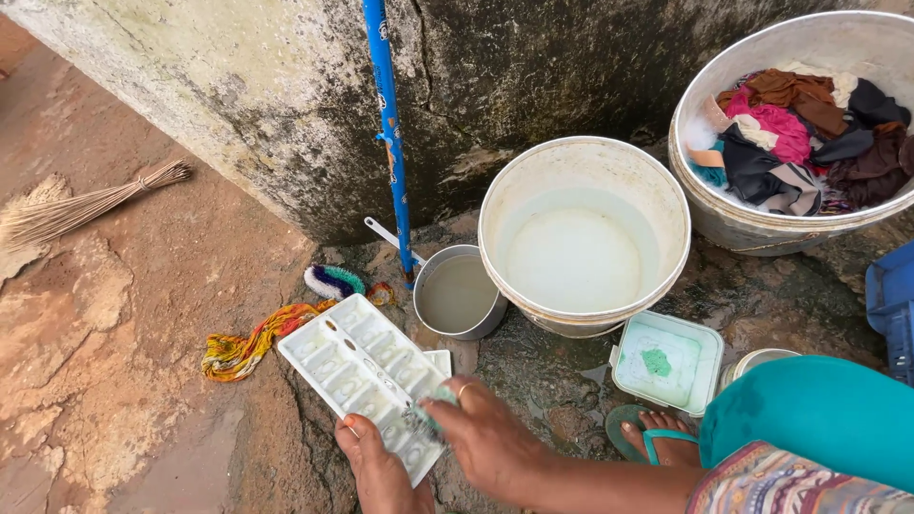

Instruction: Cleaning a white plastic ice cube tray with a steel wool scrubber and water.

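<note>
The fingers point(360, 433) of the left hand point(381, 471) curl around the near edge of a white ice tray point(357, 366), which lies tilted on the wet ground point(552, 381) beside a small metal pot point(457, 295). The right hand point(490, 443) closes its fingers on a green scrub pad point(433, 405) pressed against the tray. A white bucket point(583, 233) of water stands just behind, with a basin of clothes point(795, 133) to its right.

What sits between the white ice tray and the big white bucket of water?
In the head view, a small metal pot holding water stands between the ice tray and the white bucket, at the foot of the blue pipe.
</note>
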